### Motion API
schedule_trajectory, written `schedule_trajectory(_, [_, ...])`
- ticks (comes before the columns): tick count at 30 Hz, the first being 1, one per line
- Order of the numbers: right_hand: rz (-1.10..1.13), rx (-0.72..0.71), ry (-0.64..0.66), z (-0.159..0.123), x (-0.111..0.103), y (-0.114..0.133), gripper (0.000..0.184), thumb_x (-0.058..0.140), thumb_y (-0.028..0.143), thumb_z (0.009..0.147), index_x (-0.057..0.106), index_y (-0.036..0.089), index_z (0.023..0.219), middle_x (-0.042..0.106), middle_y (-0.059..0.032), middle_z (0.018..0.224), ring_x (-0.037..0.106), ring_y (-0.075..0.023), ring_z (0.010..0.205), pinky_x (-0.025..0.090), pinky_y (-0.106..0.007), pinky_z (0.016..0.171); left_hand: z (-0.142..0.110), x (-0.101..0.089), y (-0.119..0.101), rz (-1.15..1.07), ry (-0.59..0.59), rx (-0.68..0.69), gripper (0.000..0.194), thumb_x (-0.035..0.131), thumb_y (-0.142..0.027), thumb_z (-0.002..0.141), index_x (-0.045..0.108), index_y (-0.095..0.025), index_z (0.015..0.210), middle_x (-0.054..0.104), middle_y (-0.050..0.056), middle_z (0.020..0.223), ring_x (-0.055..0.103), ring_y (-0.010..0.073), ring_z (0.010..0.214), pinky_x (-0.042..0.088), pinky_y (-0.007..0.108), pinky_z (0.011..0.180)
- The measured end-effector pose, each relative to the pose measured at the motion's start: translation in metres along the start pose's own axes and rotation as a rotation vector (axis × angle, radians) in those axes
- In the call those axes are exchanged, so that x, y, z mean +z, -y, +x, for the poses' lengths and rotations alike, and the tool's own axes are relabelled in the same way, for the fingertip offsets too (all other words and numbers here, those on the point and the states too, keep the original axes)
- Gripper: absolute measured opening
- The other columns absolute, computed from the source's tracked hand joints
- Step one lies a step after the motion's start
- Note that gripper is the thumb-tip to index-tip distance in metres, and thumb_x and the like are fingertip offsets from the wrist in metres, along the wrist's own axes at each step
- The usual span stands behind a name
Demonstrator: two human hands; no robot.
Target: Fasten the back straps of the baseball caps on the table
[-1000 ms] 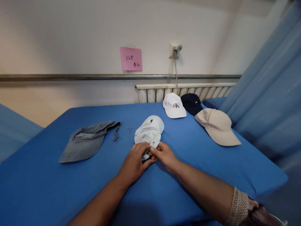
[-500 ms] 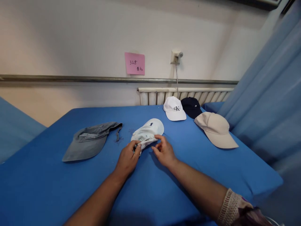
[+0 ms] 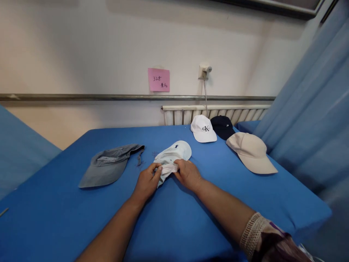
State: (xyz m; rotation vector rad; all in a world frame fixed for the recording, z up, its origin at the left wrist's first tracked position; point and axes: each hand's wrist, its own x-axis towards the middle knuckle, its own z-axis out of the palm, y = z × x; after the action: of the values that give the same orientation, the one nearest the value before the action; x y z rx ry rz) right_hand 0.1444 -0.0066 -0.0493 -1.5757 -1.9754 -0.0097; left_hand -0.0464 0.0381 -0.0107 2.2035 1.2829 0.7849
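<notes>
At the far left, a hanging blue curtain beside a blue-covered surface. Next, on the cover, a gray cap, brim toward the near left, strap end to the right. Then the left hand, closed on the near left edge of a pale cap, thumb and fingers pinching. The pale cap near the middle of the surface, brim pointing away and rightward, dark emblem on the crown, whitish band stretched between both hands. Above, a pink note on the wall. To the right, the right hand, grasping the other end of the band. Farther back, a white cap with dark letters, below a wall socket; just beside, a navy cap, partly hidden. Nearer and farther right, a beige cap, then another blue curtain.
</notes>
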Motion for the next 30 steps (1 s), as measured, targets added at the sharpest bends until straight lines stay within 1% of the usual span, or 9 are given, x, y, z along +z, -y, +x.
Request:
schedule_trajectory(3, [0.032,-0.03,0.03,-0.003,-0.006,-0.002,0.022,0.053,0.017,0.09,0.059,0.017,0.111,0.066,-0.0112,0.102,0.062,-0.0231,0.092,0.044,-0.034,0.084,0.0,0.0,0.0,0.011,0.041,0.027,0.042,0.054,-0.051,0.084,0.067,-0.019,0.107,0.073,0.004,0.092,0.067,0.0213,0.079,0.051,0.031,0.074])
schedule_trajectory(7, [0.135,-0.059,0.025,-0.005,-0.009,-0.003,0.026,0.05,0.01,0.089,0.06,0.018,0.111,0.065,-0.0093,0.107,0.061,-0.0201,0.097,0.046,-0.031,0.085,-0.005,0.005,-0.001,0.072,0.113,0.144,0.056,0.07,-0.047,0.072,0.061,-0.021,0.122,0.07,0.007,0.111,0.066,0.0257,0.098,0.05,0.036,0.088])
schedule_trajectory(10, [0.232,-0.125,0.013,-0.006,-0.008,-0.005,0.029,0.048,0.011,0.091,0.061,0.02,0.116,0.062,-0.0095,0.117,0.06,-0.0188,0.101,0.047,-0.029,0.087,-0.009,0.009,-0.002,0.149,0.144,0.218,0.05,0.065,-0.039,0.078,0.058,-0.023,0.125,0.066,0.008,0.121,0.061,0.0268,0.109,0.047,0.038,0.094])
schedule_trajectory(14, [0.327,-0.161,0.078,-0.008,-0.011,-0.01,0.026,0.046,0.018,0.095,0.064,0.021,0.114,0.061,-0.009,0.115,0.06,-0.0178,0.099,0.048,-0.03,0.087,-0.009,0.01,-0.003,0.216,0.173,0.294,0.036,0.051,-0.026,0.087,0.059,-0.024,0.122,0.066,0.008,0.111,0.061,0.0236,0.102,0.047,0.035,0.089])
schedule_trajectory(17, [0.432,-0.2,0.173,-0.01,-0.015,-0.013,0.022,0.047,0.025,0.097,0.067,0.02,0.105,0.062,-0.0071,0.105,0.06,-0.0171,0.095,0.049,-0.03,0.087,-0.006,0.009,-0.004,0.244,0.214,0.349,0.033,0.049,-0.021,0.088,0.062,-0.024,0.118,0.065,0.008,0.108,0.059,0.0238,0.102,0.045,0.036,0.088])
schedule_trajectory(22, [0.693,-0.179,0.183,-0.01,-0.012,-0.018,0.024,0.051,0.031,0.095,0.069,0.019,0.086,0.062,-0.0053,0.098,0.06,-0.0159,0.09,0.049,-0.032,0.086,-0.006,0.008,-0.006,0.218,0.275,0.418,0.025,0.049,-0.029,0.092,0.065,-0.026,0.112,0.066,0.006,0.103,0.058,0.0228,0.098,0.044,0.034,0.087])
schedule_trajectory(26, [0.757,-0.117,0.191,-0.01,-0.004,-0.024,0.031,0.05,0.031,0.095,0.067,0.018,0.072,0.064,-0.0042,0.091,0.061,-0.0159,0.089,0.05,-0.032,0.085,-0.008,0.011,-0.001,0.15,0.219,0.314,0.027,0.055,-0.042,0.09,0.062,-0.022,0.107,0.067,0.006,0.1,0.061,0.022,0.094,0.045,0.033,0.084])
schedule_trajectory(28, [0.737,-0.087,0.194,-0.011,-0.002,-0.025,0.027,0.054,0.03,0.094,0.068,0.018,0.074,0.065,-0.0043,0.093,0.061,-0.0156,0.091,0.049,-0.031,0.087,-0.01,0.011,0.0,0.126,0.206,0.274,0.023,0.056,-0.041,0.089,0.061,-0.021,0.1,0.067,0.005,0.097,0.061,0.0206,0.089,0.046,0.032,0.08])
schedule_trajectory(30, [0.688,-0.08,0.202,-0.015,-0.004,-0.023,0.019,0.058,0.029,0.092,0.071,0.019,0.081,0.065,-0.005,0.102,0.062,-0.0156,0.095,0.048,-0.031,0.09,-0.012,0.01,-0.003,0.129,0.236,0.306,0.017,0.055,-0.036,0.09,0.06,-0.02,0.094,0.066,0.004,0.093,0.06,0.0195,0.086,0.045,0.031,0.078])
